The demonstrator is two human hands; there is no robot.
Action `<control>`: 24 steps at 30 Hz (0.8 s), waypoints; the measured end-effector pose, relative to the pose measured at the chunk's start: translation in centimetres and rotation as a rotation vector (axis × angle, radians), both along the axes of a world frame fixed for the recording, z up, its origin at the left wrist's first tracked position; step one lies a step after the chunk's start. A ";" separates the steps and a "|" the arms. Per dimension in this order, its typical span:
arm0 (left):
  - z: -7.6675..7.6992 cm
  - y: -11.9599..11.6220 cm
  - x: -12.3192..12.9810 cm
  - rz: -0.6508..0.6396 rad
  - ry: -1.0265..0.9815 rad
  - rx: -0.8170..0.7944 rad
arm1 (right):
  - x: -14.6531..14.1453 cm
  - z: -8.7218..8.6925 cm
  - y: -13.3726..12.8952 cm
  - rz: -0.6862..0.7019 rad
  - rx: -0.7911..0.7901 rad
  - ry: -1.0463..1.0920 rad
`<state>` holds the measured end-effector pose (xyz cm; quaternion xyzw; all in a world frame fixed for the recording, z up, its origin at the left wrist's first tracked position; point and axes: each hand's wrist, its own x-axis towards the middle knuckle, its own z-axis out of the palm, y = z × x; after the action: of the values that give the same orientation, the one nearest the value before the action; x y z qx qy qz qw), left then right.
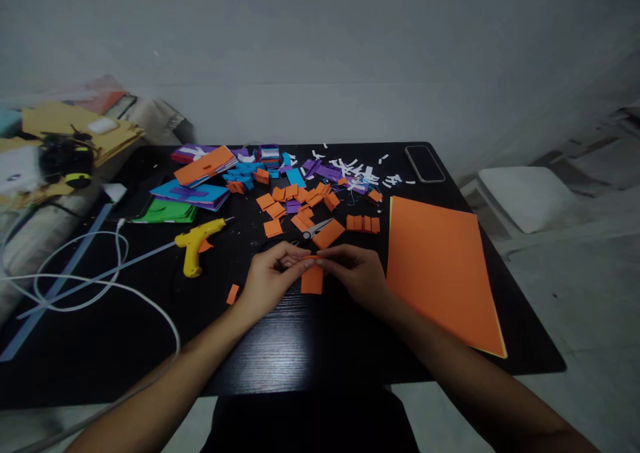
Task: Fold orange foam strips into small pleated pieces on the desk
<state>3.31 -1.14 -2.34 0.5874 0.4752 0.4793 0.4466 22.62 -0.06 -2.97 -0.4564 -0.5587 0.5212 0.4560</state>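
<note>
Between my two hands, near the middle of the black table, is a small orange piece of paper (312, 280). My left hand (276, 270) pinches its top edge from the left, and my right hand (353, 270) pinches the same edge from the right. Just beyond the fingers lie scissors (318, 229), their blades pointing away to the right and their handles partly hidden. An orange paper piece (329, 233) rests beside the blades. Several small folded orange pieces (273, 228) are scattered farther back, and a row of them (363, 223) sits to the right.
A yellow glue gun (199, 245) with a long glue stick lies left, near a looping white cable (150, 309). Large orange sheets (435, 266) are stacked right. A phone (425, 163), white paper scraps (353, 169) and blue folded paper (193, 193) occupy the back. A lone orange piece (233, 294) lies left.
</note>
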 end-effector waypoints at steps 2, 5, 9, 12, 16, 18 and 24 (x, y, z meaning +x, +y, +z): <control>0.0 0.0 0.0 -0.007 -0.003 -0.004 | 0.0 0.0 0.0 -0.003 0.006 -0.010; 0.0 0.0 0.0 -0.008 -0.014 -0.007 | 0.0 0.0 -0.1 -0.005 0.009 -0.013; -0.1 -0.1 0.1 -0.016 -0.039 -0.023 | 0.0 0.2 -0.1 0.000 0.007 -0.007; 0.1 0.0 0.1 -0.031 -0.061 -0.049 | 0.0 0.3 -0.1 0.001 0.027 -0.017; 0.5 0.3 0.0 -0.052 -0.059 -0.068 | 0.0 0.4 -0.2 0.007 0.027 -0.022; 0.6 0.3 -0.1 -0.084 -0.046 -0.082 | 0.0 0.4 -0.3 0.011 0.026 -0.023; 0.7 0.2 -0.2 -0.117 0.013 -0.154 | 0.0 0.3 -0.3 0.003 0.047 -0.017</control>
<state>3.13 -0.95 -1.62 0.5813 0.4782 0.4105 0.5146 22.63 -0.32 -2.71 -0.4491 -0.5754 0.5047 0.4609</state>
